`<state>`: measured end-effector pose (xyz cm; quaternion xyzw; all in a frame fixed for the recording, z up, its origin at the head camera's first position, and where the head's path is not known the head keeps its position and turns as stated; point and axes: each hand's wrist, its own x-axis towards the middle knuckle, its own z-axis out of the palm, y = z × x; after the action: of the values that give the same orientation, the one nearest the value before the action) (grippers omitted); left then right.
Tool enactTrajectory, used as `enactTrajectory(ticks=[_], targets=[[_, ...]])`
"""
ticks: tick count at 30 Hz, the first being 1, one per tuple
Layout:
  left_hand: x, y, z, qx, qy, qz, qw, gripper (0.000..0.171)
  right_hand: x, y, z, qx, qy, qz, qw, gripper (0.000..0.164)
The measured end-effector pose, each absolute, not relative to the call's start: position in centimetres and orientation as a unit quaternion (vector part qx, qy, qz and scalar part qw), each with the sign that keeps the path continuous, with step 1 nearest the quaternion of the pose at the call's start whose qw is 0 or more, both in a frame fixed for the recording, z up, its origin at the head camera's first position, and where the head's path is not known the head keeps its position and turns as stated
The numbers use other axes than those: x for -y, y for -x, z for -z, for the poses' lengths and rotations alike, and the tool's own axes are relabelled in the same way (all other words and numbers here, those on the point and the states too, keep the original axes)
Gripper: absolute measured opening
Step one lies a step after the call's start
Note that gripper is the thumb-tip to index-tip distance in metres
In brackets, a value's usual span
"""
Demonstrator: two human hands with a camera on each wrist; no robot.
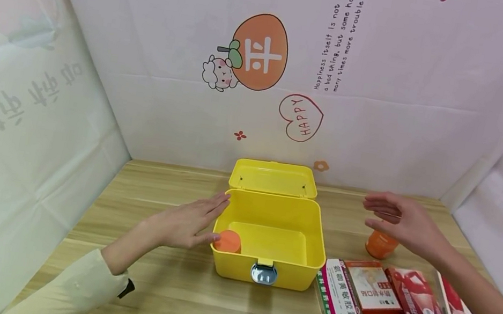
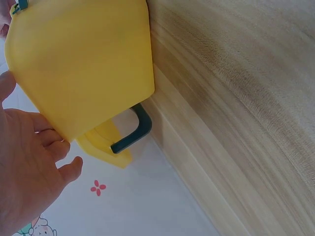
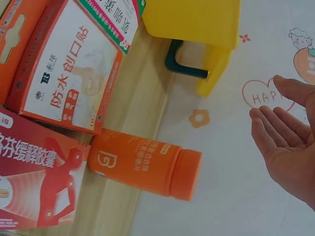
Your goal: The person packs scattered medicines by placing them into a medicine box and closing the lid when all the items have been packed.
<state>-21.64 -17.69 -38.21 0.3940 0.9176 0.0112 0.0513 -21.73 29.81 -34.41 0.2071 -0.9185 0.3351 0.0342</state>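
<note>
A yellow storage box stands with its lid tipped back and its metal latch at the front. Inside, at the front left corner, is a round orange lid, whose lower part is hidden. My left hand is at the box's left rim, its fingers against the edge in the left wrist view. To the right, my right hand hovers over an orange bottle with fingers loosely bent and nothing in them. The right wrist view shows the bottle upright on the table and apart from the hand.
Several medicine boxes lie right of the storage box: a white and green one, a white and orange bandage box, a red one, and another partly behind the right forearm. Patterned white cloth borders the wooden table.
</note>
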Motion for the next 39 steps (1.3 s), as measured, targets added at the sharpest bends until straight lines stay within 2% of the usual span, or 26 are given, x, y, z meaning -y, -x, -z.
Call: enactTrajectory(ticks=[14,24,33,39], targets=[[17.8,21.7,38.3,-0.918,-0.394,-0.01,0.05,0.082,-32.8,22.1,36.1,0.937,-0.181,-0.294,0.052,0.049],[17.9,21.5,38.3,-0.917,-0.394,-0.016,0.051,0.082,-34.1,23.3,37.6,0.959,-0.165,-0.228,0.037,0.062],[17.8,21.5,38.2,-0.918,-0.394,-0.013,0.05,0.082,-35.2,24.0,39.4,0.956,-0.156,-0.248,0.007,0.075],[17.8,21.5,38.2,-0.918,-0.393,-0.022,0.056,0.083,-35.5,24.6,40.3,0.958,-0.145,-0.246,0.001,0.075]])
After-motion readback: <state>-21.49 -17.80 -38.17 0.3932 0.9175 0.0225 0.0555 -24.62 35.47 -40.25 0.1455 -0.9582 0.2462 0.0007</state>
